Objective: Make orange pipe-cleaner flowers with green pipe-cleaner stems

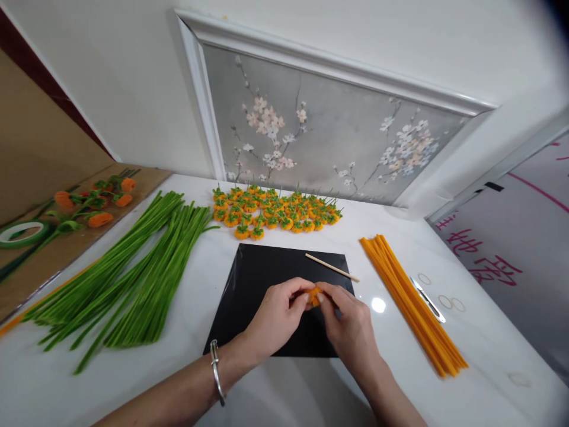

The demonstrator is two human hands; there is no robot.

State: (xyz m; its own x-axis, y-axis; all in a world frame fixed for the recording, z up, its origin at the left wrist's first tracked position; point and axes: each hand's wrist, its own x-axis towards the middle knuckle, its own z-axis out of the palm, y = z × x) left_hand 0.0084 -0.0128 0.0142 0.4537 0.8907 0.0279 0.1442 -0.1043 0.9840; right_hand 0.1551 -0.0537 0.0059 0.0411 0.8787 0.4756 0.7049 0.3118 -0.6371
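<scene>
Between both hands, over the black mat point(262, 267), is a small orange fuzzy piece point(315, 296). My left hand point(278, 314), with a silver bracelet on its wrist, pinches it from the left. From the right, my right hand point(351, 320) grips the same piece with thumb and index finger. A thin wooden stick point(331, 266) lies across the mat's upper right edge. Behind the mat stand many small orange pumpkin-like pieces point(271, 212) with green tops.
Green fuzzy stems point(146, 279) lie at the left, orange ones point(409, 302) at the right beside a craft knife point(427, 299) and clear rings point(445, 302). Green tape point(22, 234) and orange flower-like pieces point(100, 220) rest on cardboard at far left. A framed panel point(329, 136) is behind.
</scene>
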